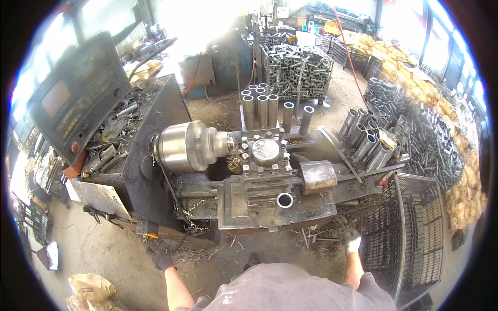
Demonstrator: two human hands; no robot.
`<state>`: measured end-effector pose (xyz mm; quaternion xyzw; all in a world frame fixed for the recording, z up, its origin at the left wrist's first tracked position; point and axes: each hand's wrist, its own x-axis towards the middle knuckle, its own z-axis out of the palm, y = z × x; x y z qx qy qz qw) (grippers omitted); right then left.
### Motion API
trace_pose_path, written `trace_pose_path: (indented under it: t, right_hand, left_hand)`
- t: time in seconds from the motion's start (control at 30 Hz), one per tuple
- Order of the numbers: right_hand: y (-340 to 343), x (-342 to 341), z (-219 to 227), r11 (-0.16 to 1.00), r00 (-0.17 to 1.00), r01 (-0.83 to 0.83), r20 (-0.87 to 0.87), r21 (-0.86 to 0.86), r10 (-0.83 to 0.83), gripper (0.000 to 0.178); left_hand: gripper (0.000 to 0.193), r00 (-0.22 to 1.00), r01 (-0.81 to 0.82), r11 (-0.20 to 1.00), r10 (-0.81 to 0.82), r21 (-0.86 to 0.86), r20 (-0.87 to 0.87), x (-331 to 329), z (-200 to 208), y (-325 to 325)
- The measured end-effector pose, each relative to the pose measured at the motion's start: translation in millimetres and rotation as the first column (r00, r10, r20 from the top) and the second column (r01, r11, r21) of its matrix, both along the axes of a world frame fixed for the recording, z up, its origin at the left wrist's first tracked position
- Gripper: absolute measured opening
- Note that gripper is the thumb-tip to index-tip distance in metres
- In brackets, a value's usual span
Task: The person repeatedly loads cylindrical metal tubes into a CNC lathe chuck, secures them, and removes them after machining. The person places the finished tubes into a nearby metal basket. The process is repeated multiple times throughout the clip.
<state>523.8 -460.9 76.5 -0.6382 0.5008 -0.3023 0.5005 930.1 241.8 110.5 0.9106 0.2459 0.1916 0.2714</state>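
My left hand (pixel 162 258), in a dark glove, hangs low at the left in front of the lathe, near the front edge of its base. My right hand (pixel 353 241), in a pale glove, is down at the right beside a wire-mesh cage (pixel 402 233). The fingers of both hands are too small and unclear to read. Between them stands the lathe, its steel chuck (pixel 182 146) blurred as if turning. A square tool post (pixel 265 151) with several bolts sits right of the chuck. One short metal tube (pixel 284 202) stands upright on the carriage (pixel 244 220) nearest me.
Upright metal tubes (pixel 261 110) stand behind the tool post; more tubes (pixel 363 136) lean at the right. A control panel (pixel 78 98) with a red button rises at left. Metal shavings (pixel 194 212) hang by the bed. Farther back is a bin (pixel 296 72) of metal parts.
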Motion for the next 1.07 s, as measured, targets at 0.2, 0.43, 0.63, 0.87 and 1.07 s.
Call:
trace_pose_path:
  t: [0.2, 0.43, 0.63, 0.87, 1.07]
  right_hand:
    - [39, 149, 236, 0.904, 0.963, -0.193, 0.104, -0.383, 0.250, 0.023]
    - [106, 321, 385, 0.396, 0.724, -0.568, -0.208, -0.722, 0.658, 0.037]
    - [121, 499, 388, 0.091, 0.431, -0.844, -0.568, -0.528, 0.701, 0.104]
    - [85, 635, 279, -0.178, -0.341, -0.939, -0.730, 0.295, 0.592, 0.038]
    - [16, 738, 213, -0.305, 0.286, -0.916, -0.957, -0.260, -0.044, 0.028]
  left_hand:
    - [0.044, 0.965, 0.174, 0.985, -0.167, -0.013, 0.201, 23, 14, 29]
    - [0.028, 0.992, 0.092, 0.029, 0.089, -0.995, 0.094, 34, 19, 35]
    - [0.027, 0.995, 0.044, 0.171, -0.093, -0.984, 0.029, -27, -2, -51]
    - [0.026, 0.957, 0.225, 0.307, -0.249, -0.925, 0.150, -62, 42, -133]
    - [0.039, 0.958, -0.028, 0.362, -0.256, -0.932, -0.128, -87, 19, -110]
